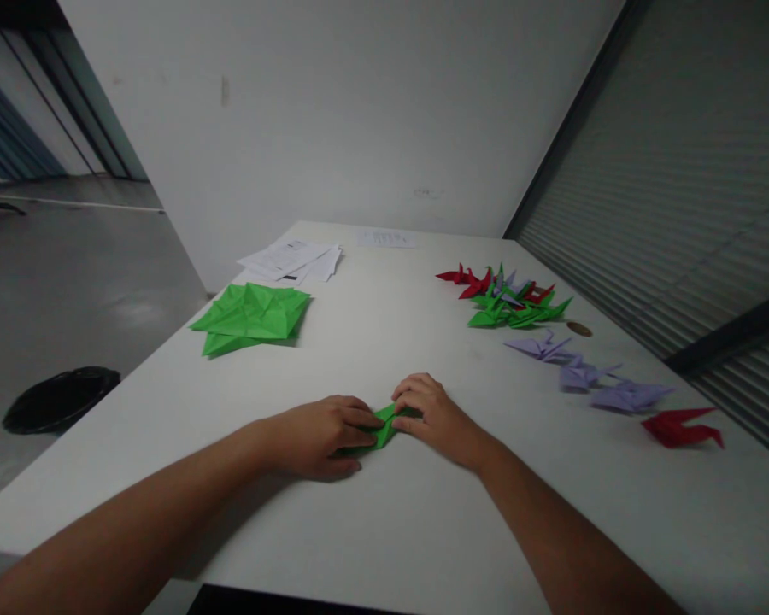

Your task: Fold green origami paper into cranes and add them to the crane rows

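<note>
A small piece of green origami paper (384,427), partly folded, lies on the white table in front of me. My left hand (326,434) covers its left part, fingers pressing it down against the tabletop. On the other side my right hand (432,418) grips the right end, with its fingers curled over the paper and the thumb along the near edge. Both hands hide much of the folds, so the exact shape cannot be made out.
Creased green sheets (253,316) are stacked at the left, before white printed papers (291,259). Red, green and purple paper cranes (513,299) are heaped at the back right. Purple cranes (583,373) and a red crane (679,427) line the right side. A black-lined bin (61,400) stands left.
</note>
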`<act>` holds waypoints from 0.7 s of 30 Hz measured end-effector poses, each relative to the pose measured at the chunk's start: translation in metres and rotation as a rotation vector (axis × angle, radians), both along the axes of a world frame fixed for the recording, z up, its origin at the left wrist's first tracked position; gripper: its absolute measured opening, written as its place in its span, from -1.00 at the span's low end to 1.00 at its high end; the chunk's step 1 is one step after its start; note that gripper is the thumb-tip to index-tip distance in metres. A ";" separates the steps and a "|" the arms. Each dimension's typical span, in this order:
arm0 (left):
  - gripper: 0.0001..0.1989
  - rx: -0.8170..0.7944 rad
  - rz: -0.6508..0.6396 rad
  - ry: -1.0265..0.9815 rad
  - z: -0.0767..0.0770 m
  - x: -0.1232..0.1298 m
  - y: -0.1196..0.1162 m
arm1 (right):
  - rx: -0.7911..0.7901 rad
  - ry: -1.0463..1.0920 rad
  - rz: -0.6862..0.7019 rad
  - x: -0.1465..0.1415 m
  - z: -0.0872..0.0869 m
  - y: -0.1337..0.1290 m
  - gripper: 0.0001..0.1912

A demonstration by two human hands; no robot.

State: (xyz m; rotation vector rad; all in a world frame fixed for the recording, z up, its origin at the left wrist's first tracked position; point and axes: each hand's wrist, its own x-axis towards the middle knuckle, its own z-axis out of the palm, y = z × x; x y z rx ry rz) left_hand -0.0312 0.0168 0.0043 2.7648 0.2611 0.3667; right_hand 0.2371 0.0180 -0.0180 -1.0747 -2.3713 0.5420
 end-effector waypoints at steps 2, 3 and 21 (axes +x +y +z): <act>-0.76 0.003 -0.002 -0.002 0.000 0.000 0.000 | -0.019 -0.006 -0.061 -0.001 -0.001 0.000 -0.82; -0.77 0.007 -0.004 0.000 0.000 0.000 0.000 | -0.029 -0.015 -0.082 -0.001 -0.001 0.001 -0.79; -0.80 0.050 0.041 0.010 0.000 0.004 -0.005 | -0.040 -0.156 -0.259 -0.004 -0.009 0.004 -0.62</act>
